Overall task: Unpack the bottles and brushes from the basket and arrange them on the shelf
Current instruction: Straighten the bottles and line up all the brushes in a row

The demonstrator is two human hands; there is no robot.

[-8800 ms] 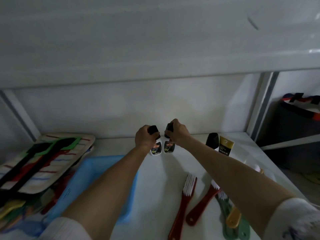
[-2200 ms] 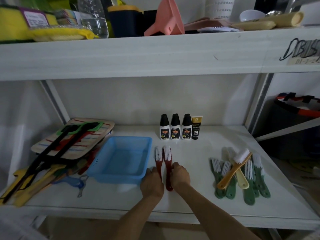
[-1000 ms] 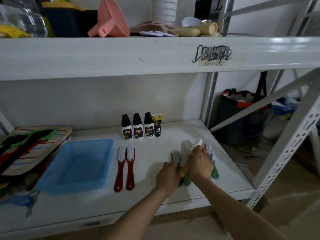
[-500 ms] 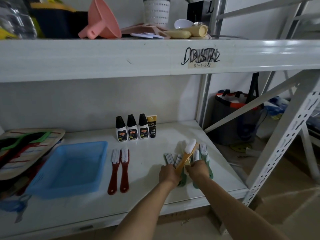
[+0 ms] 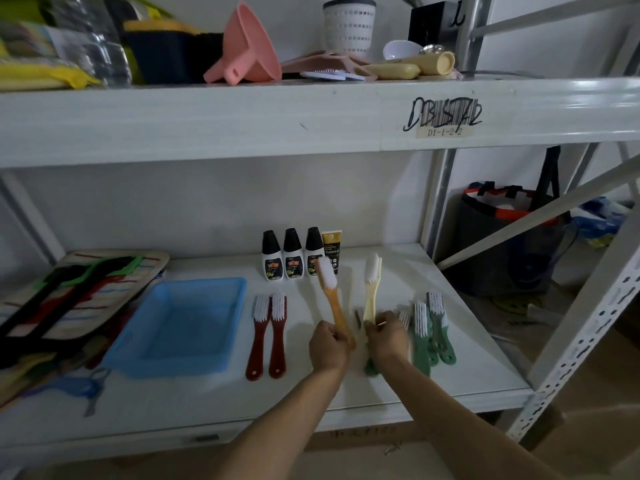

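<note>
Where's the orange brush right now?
In the head view, the orange brush is held by the left hand, bristles up, between the red brushes and the yellow brush.

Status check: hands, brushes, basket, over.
Left hand grips orange brush; right hand grips cream brush. Blue basket looks empty. Green brushes lie beside right hand. Nothing blocking.

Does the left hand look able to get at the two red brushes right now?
Probably not yet: the left hand grips the orange brush. The red brushes lie uncovered just beside it.
</note>
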